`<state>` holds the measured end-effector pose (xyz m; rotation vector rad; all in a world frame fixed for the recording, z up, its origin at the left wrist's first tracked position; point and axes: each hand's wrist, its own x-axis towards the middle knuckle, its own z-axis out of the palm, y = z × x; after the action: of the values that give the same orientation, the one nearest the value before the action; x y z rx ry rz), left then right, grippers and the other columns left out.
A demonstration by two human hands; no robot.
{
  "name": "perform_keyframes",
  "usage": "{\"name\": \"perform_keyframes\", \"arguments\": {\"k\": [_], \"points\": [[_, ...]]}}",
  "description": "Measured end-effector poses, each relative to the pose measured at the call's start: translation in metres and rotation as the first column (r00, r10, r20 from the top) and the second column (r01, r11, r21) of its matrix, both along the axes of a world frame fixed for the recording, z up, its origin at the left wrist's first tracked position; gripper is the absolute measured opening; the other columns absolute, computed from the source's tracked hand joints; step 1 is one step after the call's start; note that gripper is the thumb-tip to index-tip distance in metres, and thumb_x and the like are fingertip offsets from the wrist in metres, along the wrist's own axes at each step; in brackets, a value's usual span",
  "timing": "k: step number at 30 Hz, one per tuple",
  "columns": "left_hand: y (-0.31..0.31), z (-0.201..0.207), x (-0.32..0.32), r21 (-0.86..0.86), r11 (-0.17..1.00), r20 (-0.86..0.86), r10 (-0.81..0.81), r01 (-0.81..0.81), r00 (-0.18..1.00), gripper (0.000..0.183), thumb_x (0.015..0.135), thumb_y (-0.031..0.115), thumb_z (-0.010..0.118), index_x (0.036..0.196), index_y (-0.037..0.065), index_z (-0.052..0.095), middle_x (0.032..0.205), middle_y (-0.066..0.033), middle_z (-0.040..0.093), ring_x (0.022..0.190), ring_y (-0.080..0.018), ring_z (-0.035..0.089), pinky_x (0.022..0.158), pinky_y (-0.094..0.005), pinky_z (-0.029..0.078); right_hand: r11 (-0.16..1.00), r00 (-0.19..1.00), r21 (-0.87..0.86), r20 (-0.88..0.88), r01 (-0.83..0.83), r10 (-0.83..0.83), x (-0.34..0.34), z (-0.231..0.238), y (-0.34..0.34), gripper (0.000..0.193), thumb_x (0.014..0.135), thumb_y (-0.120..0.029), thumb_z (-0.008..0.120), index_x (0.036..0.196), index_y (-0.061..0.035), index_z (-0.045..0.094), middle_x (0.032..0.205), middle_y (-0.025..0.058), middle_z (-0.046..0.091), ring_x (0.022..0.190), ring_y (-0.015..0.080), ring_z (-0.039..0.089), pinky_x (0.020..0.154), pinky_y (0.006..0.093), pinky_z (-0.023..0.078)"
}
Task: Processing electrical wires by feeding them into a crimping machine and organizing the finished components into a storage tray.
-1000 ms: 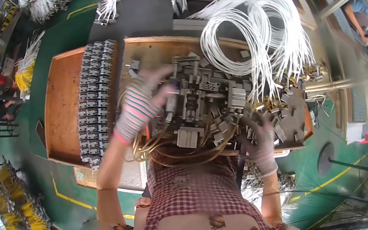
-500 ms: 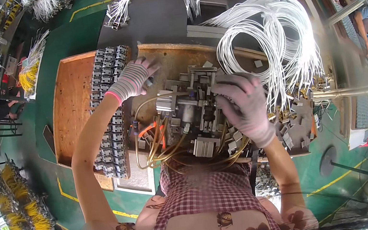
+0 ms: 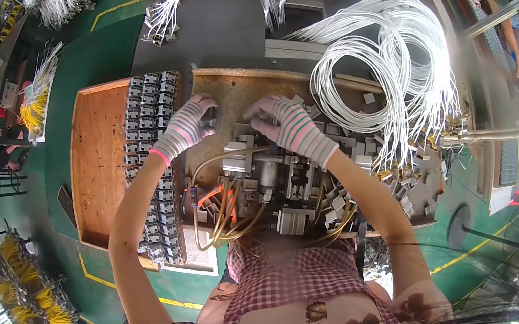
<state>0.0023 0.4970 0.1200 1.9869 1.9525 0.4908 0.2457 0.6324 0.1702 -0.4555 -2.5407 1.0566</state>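
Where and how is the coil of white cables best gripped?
Probably grip the white cable coil at its left rim, coming from the left, where the right hand is near: strands bunch there, and the open loop leaves finger room; the near ends splay loosely.

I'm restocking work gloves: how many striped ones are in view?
2: one on the left hand, by the rows of metal blocks; one on the right hand, by the metal fixture. Others might be hidden.

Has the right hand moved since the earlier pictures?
Yes. Judged against the metal cylinder on the bench, the right hand has moved left and up in the picture.
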Motion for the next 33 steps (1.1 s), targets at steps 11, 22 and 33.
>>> {"name": "perform_keyframes", "arguments": {"k": [11,22,33], "points": [[-0.016,0.117,0.119,0.662,0.726,0.187,0.083,-0.188,0.979,0.063,0.064,0.007,0.081,0.123,0.006,0.058,0.129,-0.014,0.056,0.109,-0.0312,0.058,0.09,-0.0375,0.05,0.58,0.94,-0.809,-0.264,-0.094,-0.216,0.02,0.042,-0.053,0.049,0.076,-0.015,0.08,0.116,-0.0024,0.053,0.1,0.011,0.063,0.09,0.0168,0.062,0.078,0.0301,0.053],[-0.03,0.147,0.143,0.176,0.979,0.426,0.02,-0.104,0.905,0.06,0.072,-0.001,0.074,0.128,0.012,0.058,0.123,-0.014,0.055,0.118,-0.0333,0.055,0.094,-0.038,0.049,0.872,0.967,-0.476,-0.145,0.118,-0.21,0.089,0.063,-0.055,0.035,0.081,-0.01,0.076,0.112,-0.0041,0.062,0.101,0.0082,0.068,0.092,0.0156,0.065,0.083,0.0279,0.051],[-0.045,0.099,0.198,0.267,0.922,0.874,-0.109,-0.281,0.473,0.035,0.077,-0.003,0.076,0.106,0.007,0.059,0.114,-0.0095,0.061,0.103,-0.0175,0.062,0.086,-0.0294,0.053,0.948,0.92,-0.286,-0.319,0.137,-0.229,0.141,0.051,-0.077,0.042,0.073,0.005,0.079,0.109,-0.0069,0.061,0.114,0.012,0.067,0.093,0.0182,0.067,0.073,0.0272,0.053]]}}
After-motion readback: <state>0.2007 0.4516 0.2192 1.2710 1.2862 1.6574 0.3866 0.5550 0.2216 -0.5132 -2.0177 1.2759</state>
